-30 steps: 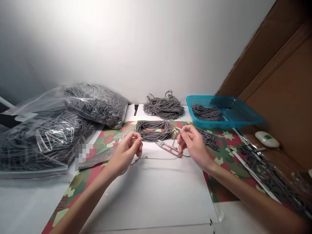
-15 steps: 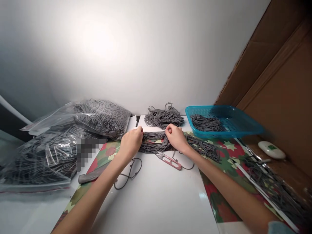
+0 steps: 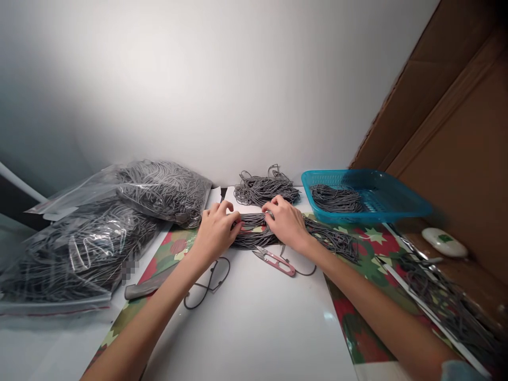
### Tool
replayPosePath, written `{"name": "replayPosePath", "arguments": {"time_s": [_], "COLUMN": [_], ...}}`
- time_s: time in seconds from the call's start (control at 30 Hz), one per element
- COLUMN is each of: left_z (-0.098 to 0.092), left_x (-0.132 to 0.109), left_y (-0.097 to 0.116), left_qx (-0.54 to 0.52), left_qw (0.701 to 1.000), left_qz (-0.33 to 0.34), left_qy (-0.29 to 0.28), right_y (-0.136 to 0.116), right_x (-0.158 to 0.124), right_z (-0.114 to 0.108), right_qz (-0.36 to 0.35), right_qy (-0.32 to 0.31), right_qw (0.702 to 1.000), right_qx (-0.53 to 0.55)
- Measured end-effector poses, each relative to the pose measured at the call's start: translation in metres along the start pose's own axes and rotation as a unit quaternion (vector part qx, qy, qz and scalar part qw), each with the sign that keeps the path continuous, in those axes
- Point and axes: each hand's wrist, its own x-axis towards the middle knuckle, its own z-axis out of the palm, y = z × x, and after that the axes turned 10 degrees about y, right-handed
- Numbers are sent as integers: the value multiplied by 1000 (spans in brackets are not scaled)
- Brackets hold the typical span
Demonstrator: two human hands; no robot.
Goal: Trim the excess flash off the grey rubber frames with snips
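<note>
Head view: left hand [image 3: 214, 234] and right hand [image 3: 286, 224] rest on gray cord bundle [image 3: 254, 241], 12 o'clock from snips [image 3: 275, 262]; fingers [image 3: 273, 203] curved over it, grip unclear. Cord soft, light, limp; take hold mid-bundle.

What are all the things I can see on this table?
Clear bags of cord: two, grey, left.
Cord bundle: one, grey, centre.
Cord heap: one, grey, behind the bundle.
Basket: one, turquoise, back right, holding grey cord.
Thread snips: one, red, front of the bundle.
Cord loop: one, grey, front left.
Cord pile: one, grey, lower right.
Oval object: one, white, far right.
Left hand: one, on the bundle.
Right hand: one, on the bundle.
</note>
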Motion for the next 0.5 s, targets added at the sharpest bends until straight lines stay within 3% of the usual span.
{"name": "replayPosePath", "arguments": {"time_s": [0.13,0.5], "left_z": [4,11], "left_x": [-4,-7], "left_y": [-4,-11], "left_qx": [-7,-22], "left_qw": [1000,995], "left_qz": [24,-85], "left_qy": [-16,-51], "right_y": [-2,6], "right_x": [-4,-3], "right_z": [3,13], "right_qz": [-45,7], "right_qy": [-34,-87], "right_qw": [998,995], "right_qx": [-21,-55]}}
